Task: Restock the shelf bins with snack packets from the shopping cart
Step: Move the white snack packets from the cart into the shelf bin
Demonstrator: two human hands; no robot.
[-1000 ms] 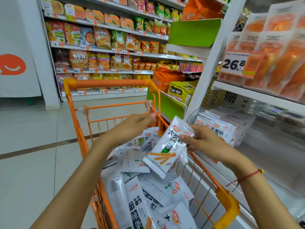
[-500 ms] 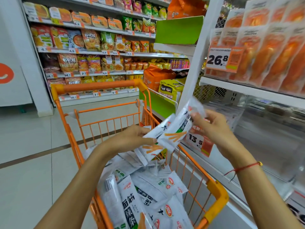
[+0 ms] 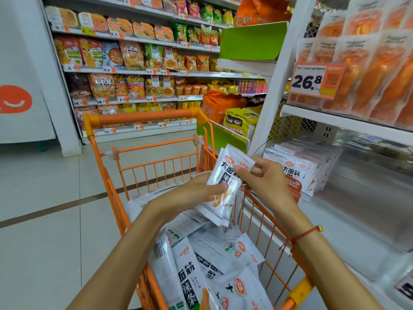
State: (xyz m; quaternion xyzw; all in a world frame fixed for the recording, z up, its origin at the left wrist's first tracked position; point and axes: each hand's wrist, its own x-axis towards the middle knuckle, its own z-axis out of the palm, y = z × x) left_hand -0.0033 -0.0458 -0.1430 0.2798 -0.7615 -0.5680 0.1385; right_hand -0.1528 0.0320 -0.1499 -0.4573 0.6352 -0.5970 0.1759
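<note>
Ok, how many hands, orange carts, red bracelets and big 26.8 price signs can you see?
Hands: 2, the left hand and the right hand, both gripping white snack packets
Orange shopping cart: 1
Red string bracelet: 1
26.8 price sign: 1
Total: 5

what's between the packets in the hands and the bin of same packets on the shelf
In the head view, the right hand and the cart's orange side rail lie between the held packets and the shelf bin's packets.
</note>
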